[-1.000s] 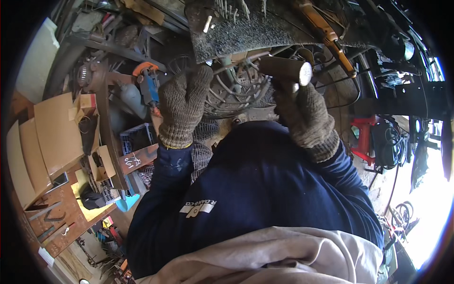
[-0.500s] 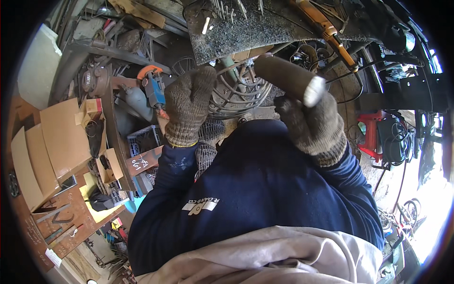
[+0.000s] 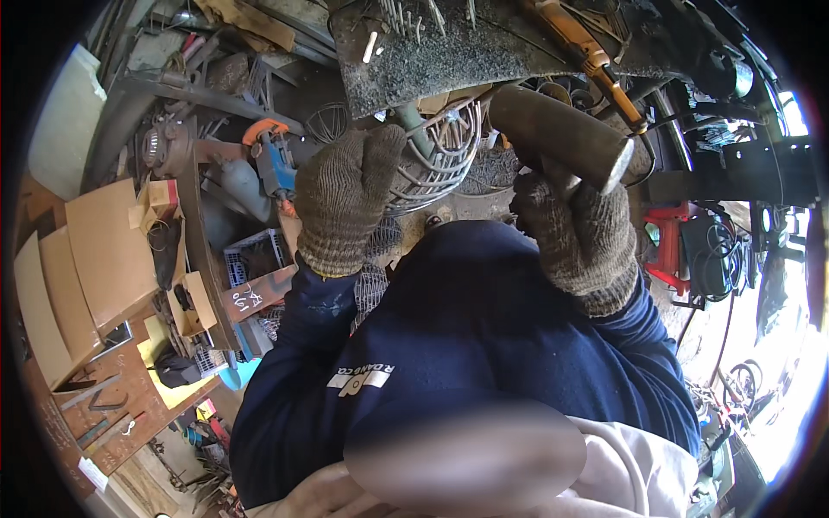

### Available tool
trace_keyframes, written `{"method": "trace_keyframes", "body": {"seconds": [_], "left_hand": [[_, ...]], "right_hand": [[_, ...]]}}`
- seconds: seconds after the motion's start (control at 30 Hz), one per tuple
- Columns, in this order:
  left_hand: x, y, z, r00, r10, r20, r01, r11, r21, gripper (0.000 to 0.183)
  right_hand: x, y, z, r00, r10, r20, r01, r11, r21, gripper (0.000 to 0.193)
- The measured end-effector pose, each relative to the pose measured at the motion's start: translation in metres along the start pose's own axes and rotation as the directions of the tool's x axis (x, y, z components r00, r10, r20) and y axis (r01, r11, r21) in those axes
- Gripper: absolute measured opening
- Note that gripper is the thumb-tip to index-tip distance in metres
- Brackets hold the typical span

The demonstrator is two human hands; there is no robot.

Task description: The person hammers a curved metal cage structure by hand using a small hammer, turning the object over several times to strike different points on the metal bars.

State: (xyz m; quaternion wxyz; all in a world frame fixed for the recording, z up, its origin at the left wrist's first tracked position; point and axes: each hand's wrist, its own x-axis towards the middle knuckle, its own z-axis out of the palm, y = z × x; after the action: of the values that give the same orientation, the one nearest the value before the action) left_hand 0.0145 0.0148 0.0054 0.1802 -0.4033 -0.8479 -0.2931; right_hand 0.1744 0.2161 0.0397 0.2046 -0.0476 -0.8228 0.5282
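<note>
Knitted grey-brown work gloves cover both hands, held up in front of my chest. My right hand [image 3: 580, 233] is closed around a hammer, its thick dark cylindrical head [image 3: 561, 134] sticking out above the glove with a bright worn end face toward the right. Most of the handle is hidden by the fingers. To the left, my left hand [image 3: 345, 198] is closed, thumb and fingers pressed together near the coil of metal tubing [image 3: 440, 173]. Whatever it may grip is hidden.
A dark, grit-covered workbench [image 3: 432, 73] lies ahead, with metal rods, a white chalk-like stick [image 3: 370, 47] and an orange angle grinder [image 3: 587, 52]. On the left are a blue-orange power tool [image 3: 275, 164] and cardboard boxes [image 3: 112, 250]. A red stool [image 3: 667, 250] stands right.
The hammer head has shifted right and its end face has turned downward. My left hand has moved slightly, and the view has shifted a little.
</note>
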Motion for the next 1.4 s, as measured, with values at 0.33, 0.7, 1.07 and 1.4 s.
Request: {"method": "trace_keyframes", "body": {"seconds": [0.33, 0.7, 1.07, 1.4], "left_hand": [[0.003, -0.002, -0.004, 0.992, 0.130, 0.010, -0.130, 0.982, 0.140, 0.018], [0.011, 0.022, -0.009, 0.996, -0.092, 0.008, 0.092, 0.995, -0.028, 0.025], [0.003, 0.000, -0.004, 0.985, 0.163, 0.058, -0.171, 0.968, 0.186, 0.034], [0.001, -0.019, -0.005, 0.989, 0.135, -0.052, -0.141, 0.981, -0.137, 0.029]], "right_hand": [[-0.012, 0.033, 0.025, 0.992, 0.105, 0.063, -0.098, 0.989, -0.108, 0.028], [-0.006, 0.015, 0.015, 0.998, 0.065, -0.007, -0.065, 0.983, -0.173, 0.032], [0.010, 0.011, 0.013, 0.877, 0.457, 0.149, -0.475, 0.872, 0.118, 0.030], [-0.005, 0.059, -0.002, 0.866, 0.489, -0.107, -0.399, 0.802, 0.445, 0.040]]}}
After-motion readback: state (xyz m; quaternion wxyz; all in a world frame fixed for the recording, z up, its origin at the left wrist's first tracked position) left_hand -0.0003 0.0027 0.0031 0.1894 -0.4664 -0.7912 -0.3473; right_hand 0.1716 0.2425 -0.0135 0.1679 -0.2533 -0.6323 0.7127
